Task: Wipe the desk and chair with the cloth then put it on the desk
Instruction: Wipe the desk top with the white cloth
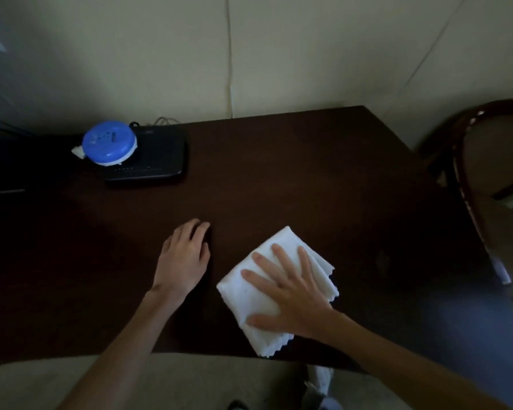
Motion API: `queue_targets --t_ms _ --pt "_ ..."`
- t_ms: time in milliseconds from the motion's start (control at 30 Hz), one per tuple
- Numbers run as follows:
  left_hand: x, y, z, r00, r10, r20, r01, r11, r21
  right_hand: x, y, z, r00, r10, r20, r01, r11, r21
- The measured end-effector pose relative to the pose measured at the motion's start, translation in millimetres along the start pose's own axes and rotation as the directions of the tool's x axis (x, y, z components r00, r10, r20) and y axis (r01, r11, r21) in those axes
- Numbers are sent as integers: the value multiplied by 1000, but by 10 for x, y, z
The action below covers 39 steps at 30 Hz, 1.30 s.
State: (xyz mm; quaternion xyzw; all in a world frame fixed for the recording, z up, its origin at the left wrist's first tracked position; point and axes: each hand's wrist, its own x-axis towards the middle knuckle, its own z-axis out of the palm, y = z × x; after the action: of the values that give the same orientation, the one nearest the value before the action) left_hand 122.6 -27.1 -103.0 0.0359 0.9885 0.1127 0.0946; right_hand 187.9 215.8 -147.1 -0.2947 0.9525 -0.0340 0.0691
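Note:
A folded white cloth [249, 294] lies on the dark brown desk [279, 179] near its front edge. My right hand [290, 288] rests flat on top of the cloth with the fingers spread, pressing it against the desk. To the left of the cloth, my left hand [184, 255] lies palm down on the bare desk, holding nothing. A dark wooden chair [468, 173] with a curved back stands beside the desk's right end.
At the back left of the desk a black flat box [157, 155] carries a round blue and white container [108, 143]. Cables run behind it by the pale wall [279, 54]. The floor [190, 380] shows below the desk's front edge.

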Motion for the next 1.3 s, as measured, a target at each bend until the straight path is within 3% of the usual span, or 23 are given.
queue_targets --t_ms 167,267,633,733,833,1067,1167,1300 --pt "145 111 136 999 27 -23 -25 994 109 323 1250 -112 937 338 -89 -342 939 -24" --pt "303 297 208 996 67 -52 -59 990 129 441 2001 -136 882 463 -87 -463 886 18" --pt "859 768 243 996 15 -85 0 985 173 1027 3440 -274 864 491 -110 -487 871 55" --pt "891 864 252 994 -24 -107 42 985 170 1021 3432 -298 866 500 -24 -497 864 83" --pt "873 1020 256 994 -20 -106 36 987 155 597 3105 -253 890 452 -58 -453 892 3" --pt "573 1374 330 993 63 -95 -48 987 151 -1553 1751 -40 979 205 15 -203 976 -76" --pt "491 1470 321 991 126 -46 -117 981 157 -2275 1539 -106 970 210 124 -194 973 -125" --pt "586 1539 270 989 145 -23 -141 983 122 -2355 1632 -179 954 235 187 -225 971 -77"
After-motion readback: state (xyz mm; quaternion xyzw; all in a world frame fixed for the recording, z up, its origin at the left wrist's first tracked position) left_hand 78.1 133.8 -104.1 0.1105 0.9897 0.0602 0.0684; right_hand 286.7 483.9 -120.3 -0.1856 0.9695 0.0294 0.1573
